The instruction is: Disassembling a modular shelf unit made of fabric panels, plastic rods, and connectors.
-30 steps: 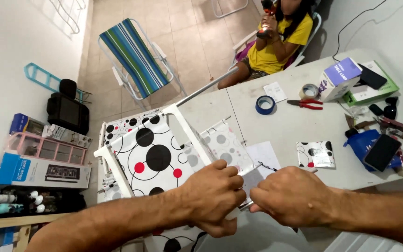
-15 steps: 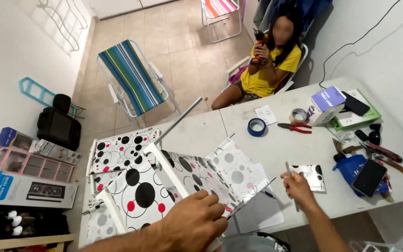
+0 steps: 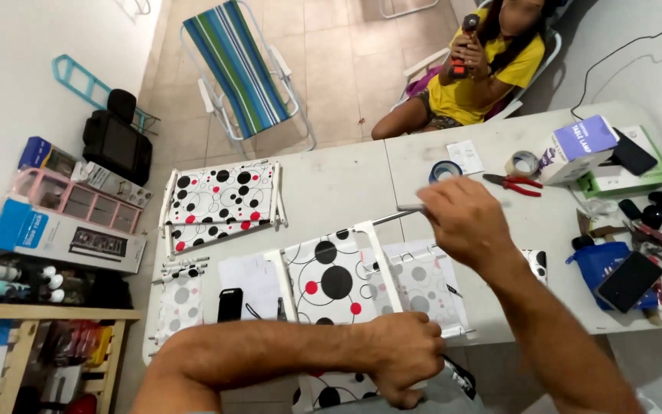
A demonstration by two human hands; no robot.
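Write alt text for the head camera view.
A person's left hand grips a white chair frame with spotted fabric at the edge of a white table, while the right hand lifts a thin metal rod above it. Another person sits beyond.

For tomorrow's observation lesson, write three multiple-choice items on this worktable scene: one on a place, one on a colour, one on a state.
1. Where do the red-handled pliers lie?
A. on the grey table
B. on the tiled floor
C. on the striped folding chair

2. What colour are the dots on the white spotted fabric panel?
A. blue and green
B. black and red
C. yellow only

3. What is the right hand doing?
A. lying flat and empty
B. pinching a thin metal rod
C. gripping the dark phone

Answers: 1 A, they rest on the tabletop beside the tape rolls; 2 B, both colours show; 3 B, the fingers close on the rod's end above the table.
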